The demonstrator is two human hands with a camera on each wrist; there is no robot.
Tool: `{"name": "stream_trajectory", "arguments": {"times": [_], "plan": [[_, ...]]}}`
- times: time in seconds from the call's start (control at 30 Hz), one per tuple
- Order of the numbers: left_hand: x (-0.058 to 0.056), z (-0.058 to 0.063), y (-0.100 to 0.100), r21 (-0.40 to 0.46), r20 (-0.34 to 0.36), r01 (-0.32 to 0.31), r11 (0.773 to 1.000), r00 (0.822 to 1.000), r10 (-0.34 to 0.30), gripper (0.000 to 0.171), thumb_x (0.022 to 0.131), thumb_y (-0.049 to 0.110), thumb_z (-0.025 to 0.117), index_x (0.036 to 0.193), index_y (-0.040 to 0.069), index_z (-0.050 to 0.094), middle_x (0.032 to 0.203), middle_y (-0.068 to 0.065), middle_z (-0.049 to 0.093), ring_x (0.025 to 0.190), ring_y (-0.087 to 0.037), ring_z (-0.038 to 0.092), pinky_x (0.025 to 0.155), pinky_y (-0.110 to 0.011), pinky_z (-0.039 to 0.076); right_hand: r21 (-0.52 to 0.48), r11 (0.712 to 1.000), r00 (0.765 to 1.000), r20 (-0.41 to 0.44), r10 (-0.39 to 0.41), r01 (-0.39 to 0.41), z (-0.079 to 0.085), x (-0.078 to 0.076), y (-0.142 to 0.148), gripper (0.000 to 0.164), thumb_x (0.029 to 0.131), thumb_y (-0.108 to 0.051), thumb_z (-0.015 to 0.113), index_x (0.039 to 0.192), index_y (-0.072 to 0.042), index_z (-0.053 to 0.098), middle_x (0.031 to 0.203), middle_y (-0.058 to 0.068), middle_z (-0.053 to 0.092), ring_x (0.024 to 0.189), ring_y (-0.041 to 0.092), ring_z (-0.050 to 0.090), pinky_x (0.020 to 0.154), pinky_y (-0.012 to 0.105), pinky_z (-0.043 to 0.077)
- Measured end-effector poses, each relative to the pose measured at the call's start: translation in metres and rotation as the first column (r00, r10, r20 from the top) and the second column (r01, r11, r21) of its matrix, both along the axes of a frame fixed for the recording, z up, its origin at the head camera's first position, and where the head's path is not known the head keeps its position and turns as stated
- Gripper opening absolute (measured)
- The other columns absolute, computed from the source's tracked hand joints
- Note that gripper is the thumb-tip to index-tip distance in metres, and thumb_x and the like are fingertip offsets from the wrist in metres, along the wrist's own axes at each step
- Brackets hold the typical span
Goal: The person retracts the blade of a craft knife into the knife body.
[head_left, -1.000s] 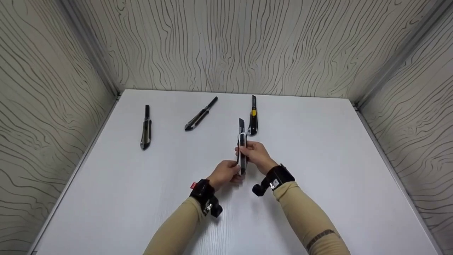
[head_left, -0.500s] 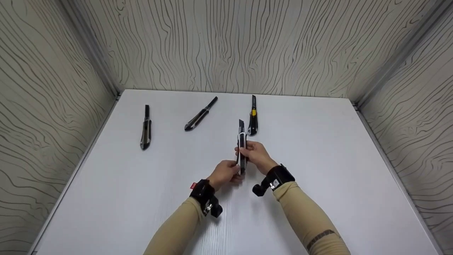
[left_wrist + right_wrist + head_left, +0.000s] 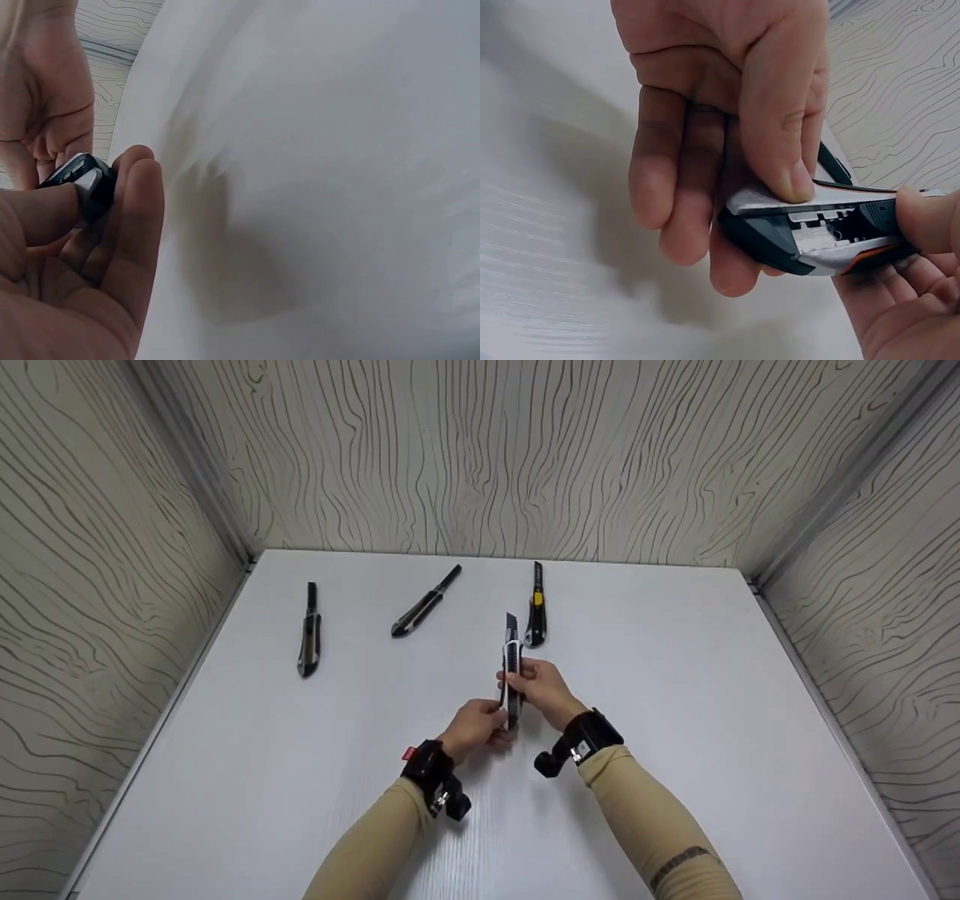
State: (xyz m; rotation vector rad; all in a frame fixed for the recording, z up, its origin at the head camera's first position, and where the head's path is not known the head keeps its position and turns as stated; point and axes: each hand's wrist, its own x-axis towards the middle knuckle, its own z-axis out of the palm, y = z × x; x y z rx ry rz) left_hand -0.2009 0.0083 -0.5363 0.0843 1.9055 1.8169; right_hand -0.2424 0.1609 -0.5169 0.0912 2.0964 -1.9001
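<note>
Utility knife point(image 3: 512, 661) barely shifted in the right hand point(image 3: 547, 687).

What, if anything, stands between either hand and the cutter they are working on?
Nothing visible does: the left hand pinches the cutter near its rear end, and the right hand grips its handle. The nearest other knife, the yellow-marked one, lies farther out and slightly right, not between them.

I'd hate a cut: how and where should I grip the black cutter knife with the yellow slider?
Probably the wide black handle, on the near side of the yellow slider, coming from the near right: it lies flat, slim end toward the patterned wall, and the held silver-and-black cutter knife crowds its left.
</note>
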Motion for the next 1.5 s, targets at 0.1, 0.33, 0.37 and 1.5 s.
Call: {"name": "stream_trajectory", "arguments": {"times": [0.1,0.33,0.37,1.5], "plan": [[-0.0003,-0.0009,-0.0004,0.006,0.007,0.000,1.000,1.000,0.000,0.025,0.099,0.004,0.043,0.109,-0.010,0.061,0.093,-0.020,0.068,0.077,-0.021,0.068,0.077,-0.038,0.061,0.012,1.000,1.000,0.002,-0.003,0.003,0.0004,0.0006,-0.0011,0.035,0.097,-0.002,0.055,0.131,0.006,0.053,0.123,0.022,0.065,0.102,0.017,0.067,0.092,0.029,0.054],[-0.0002,-0.0019,-0.0001,0.034,0.002,0.016,0.999,1.000,-0.016,0.023,0.098,0.003,0.043,0.103,-0.011,0.060,0.082,-0.013,0.062,0.071,-0.018,0.063,0.071,-0.033,0.060,0.015,1.000,1.000,-0.015,0.015,-0.015,-0.0009,0.0011,0.0001,0.035,0.096,-0.002,0.054,0.130,0.006,0.053,0.123,0.022,0.065,0.103,0.017,0.066,0.092,0.029,0.053],[-0.0001,-0.0016,0.0001,0.037,0.003,0.019,0.999,1.000,-0.019,0.023,0.098,0.002,0.043,0.103,-0.012,0.060,0.081,-0.013,0.061,0.070,-0.017,0.062,0.070,-0.032,0.060,0.018,1.000,1.000,-0.019,0.020,-0.020,-0.0011,0.0013,0.0004,0.034,0.097,-0.002,0.054,0.130,0.006,0.053,0.124,0.022,0.065,0.103,0.017,0.066,0.092,0.029,0.053],[0.0078,-0.0067,-0.0010,0.097,0.035,-0.006,0.995,0.999,0.003,0.035,0.105,0.019,0.042,0.116,-0.008,0.061,0.109,-0.025,0.069,0.094,-0.028,0.072,0.085,-0.040,0.060,-0.037,0.999,0.999,-0.003,-0.034,0.034,-0.0043,-0.0012,0.0038,0.034,0.095,-0.010,0.060,0.125,0.006,0.057,0.115,0.015,0.071,0.090,0.011,0.068,0.082,0.025,0.057]]}}
